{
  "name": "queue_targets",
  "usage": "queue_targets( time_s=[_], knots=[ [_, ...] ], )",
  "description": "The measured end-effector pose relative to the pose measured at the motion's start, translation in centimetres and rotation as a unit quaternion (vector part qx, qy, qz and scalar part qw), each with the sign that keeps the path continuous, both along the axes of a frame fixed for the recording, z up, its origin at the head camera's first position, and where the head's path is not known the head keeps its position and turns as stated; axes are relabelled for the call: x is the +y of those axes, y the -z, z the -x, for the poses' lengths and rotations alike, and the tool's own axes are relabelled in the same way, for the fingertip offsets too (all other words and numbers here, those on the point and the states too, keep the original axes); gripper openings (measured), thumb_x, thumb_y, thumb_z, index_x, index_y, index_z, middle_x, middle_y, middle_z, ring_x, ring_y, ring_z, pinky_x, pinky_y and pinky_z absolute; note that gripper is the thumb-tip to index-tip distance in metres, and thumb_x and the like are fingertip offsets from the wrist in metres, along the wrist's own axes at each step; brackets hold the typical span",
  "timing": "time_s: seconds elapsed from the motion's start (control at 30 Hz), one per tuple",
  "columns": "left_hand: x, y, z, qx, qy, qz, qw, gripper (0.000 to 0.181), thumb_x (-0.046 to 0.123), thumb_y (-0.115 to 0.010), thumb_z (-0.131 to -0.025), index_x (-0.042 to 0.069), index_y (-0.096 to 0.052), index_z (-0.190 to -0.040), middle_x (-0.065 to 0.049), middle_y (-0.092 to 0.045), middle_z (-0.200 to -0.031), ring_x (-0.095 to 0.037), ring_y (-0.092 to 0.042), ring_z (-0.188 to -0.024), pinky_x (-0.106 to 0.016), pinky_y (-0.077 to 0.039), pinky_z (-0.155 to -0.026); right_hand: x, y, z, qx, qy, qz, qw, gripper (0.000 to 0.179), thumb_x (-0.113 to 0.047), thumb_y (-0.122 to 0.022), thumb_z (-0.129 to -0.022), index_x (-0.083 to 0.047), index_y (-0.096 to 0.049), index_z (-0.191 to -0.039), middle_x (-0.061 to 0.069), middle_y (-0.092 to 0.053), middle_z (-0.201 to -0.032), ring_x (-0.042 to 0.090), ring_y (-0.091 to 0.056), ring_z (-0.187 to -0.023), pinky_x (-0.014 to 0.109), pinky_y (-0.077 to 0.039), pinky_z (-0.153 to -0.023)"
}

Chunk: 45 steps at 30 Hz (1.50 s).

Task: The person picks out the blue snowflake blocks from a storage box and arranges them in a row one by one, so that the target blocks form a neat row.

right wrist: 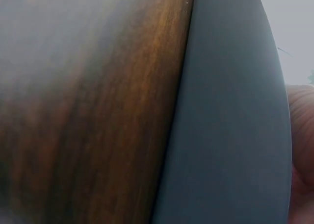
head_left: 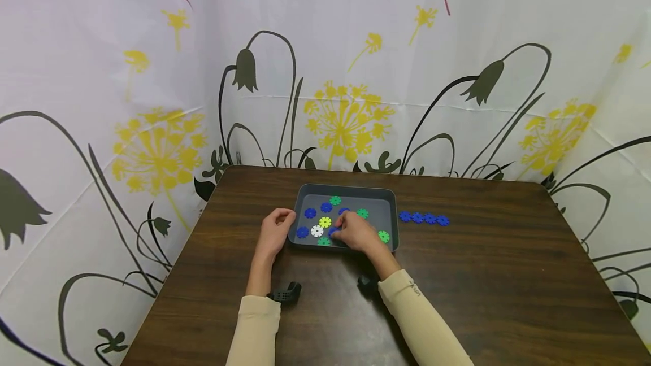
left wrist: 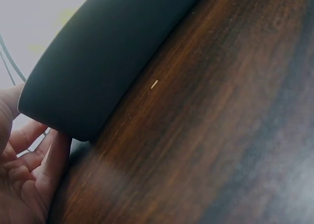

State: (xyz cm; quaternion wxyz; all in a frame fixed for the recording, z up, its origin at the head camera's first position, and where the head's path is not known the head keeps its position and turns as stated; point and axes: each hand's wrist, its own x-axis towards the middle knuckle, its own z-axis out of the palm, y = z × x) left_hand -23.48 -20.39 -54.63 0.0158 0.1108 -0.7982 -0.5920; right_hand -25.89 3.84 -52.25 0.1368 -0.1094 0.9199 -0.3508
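A dark grey rectangular tray point(head_left: 373, 230) holds several flat, notched plastic discs. Among them are a yellow disc point(head_left: 325, 222), a white disc point(head_left: 317, 231), a green disc point(head_left: 335, 200) and a blue disc point(head_left: 310, 213). My left hand point(head_left: 276, 230) grips the tray's left end, thumb at the rim and fingers against the outer wall in the left wrist view. Inside the tray, my right hand point(head_left: 357, 232) pinches another blue disc point(head_left: 333, 231) near the front wall. In the right wrist view the tray wall hides most of that hand.
Right of the tray, several blue discs point(head_left: 430, 218) lie in a row on the dark wooden table point(head_left: 488, 275). Behind the table hangs a white curtain point(head_left: 335, 10) with printed flowers. Each wrist wears a black strap device point(head_left: 288, 293).
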Motion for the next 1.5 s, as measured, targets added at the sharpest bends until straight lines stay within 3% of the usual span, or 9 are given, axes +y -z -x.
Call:
queue_targets(
  time_s=[0.17,0.37,0.63,0.9,1.2,1.5],
  knots=[
    [0.0,-0.1,0.0,0.002,0.0,-0.003,1.0,0.034,0.029,-0.065,-0.109,0.004,-0.069,-0.132,-0.018,-0.068,-0.129,-0.028,-0.061,-0.117,-0.034,-0.046,-0.096,0.1,-0.3,-0.2,0.006,0.012,-0.022,0.9997,0.018,-0.031,-0.082,-0.096,-0.02,-0.069,-0.1,-0.003,-0.066,-0.088,0.016,-0.061,-0.078,0.038,-0.045,-0.075],
    [-0.1,-0.2,0.0,0.001,0.0,-0.007,1.0,0.035,0.029,-0.064,-0.109,0.005,-0.069,-0.134,-0.018,-0.068,-0.13,-0.029,-0.062,-0.119,-0.037,-0.046,-0.1,0.6,-0.5,-0.5,0.027,0.005,-0.006,0.9996,0.016,-0.033,-0.077,-0.1,-0.021,-0.068,-0.096,-0.003,-0.066,-0.084,0.017,-0.06,-0.074,0.038,-0.043,-0.071],
    [-0.3,-0.2,0.0,0.001,-0.003,-0.005,1.0,0.035,0.03,-0.065,-0.109,0.004,-0.069,-0.133,-0.018,-0.068,-0.129,-0.029,-0.062,-0.119,-0.036,-0.047,-0.098,1.5,-0.3,-0.7,0.069,-0.053,0.032,0.9957,0.012,-0.032,-0.075,-0.102,-0.024,-0.069,-0.095,-0.007,-0.065,-0.082,0.013,-0.059,-0.072,0.034,-0.044,-0.067],
    [-0.1,-0.2,0.2,-0.005,-0.006,0.006,1.0,0.035,0.031,-0.065,-0.108,0.006,-0.069,-0.132,-0.017,-0.068,-0.13,-0.029,-0.061,-0.118,-0.036,-0.046,-0.097,2.9,0.1,-0.9,0.084,-0.096,0.097,0.9871,0.01,-0.025,-0.074,-0.099,-0.02,-0.068,-0.095,-0.007,-0.065,-0.084,0.011,-0.059,-0.077,0.029,-0.048,-0.073],
    [-0.1,0.0,0.0,-0.008,-0.001,0.011,0.9999,0.036,0.032,-0.066,-0.108,0.005,-0.068,-0.132,-0.018,-0.068,-0.129,-0.03,-0.061,-0.118,-0.037,-0.046,-0.097,5.4,-0.3,-1.4,0.107,-0.086,0.119,0.9834,0.004,-0.021,-0.071,-0.098,-0.018,-0.068,-0.098,-0.006,-0.068,-0.088,0.012,-0.058,-0.078,0.028,-0.048,-0.072],
    [0.0,0.2,0.1,-0.003,-0.001,0.017,0.9999,0.035,0.032,-0.066,-0.108,0.006,-0.069,-0.131,-0.017,-0.069,-0.129,-0.027,-0.061,-0.116,-0.033,-0.046,-0.094,9.0,-1.0,-1.5,0.11,-0.061,0.118,0.985,0.006,-0.024,-0.073,-0.102,-0.021,-0.069,-0.099,-0.005,-0.068,-0.092,0.014,-0.051,-0.067,0.029,-0.043,-0.063]
  ],
)
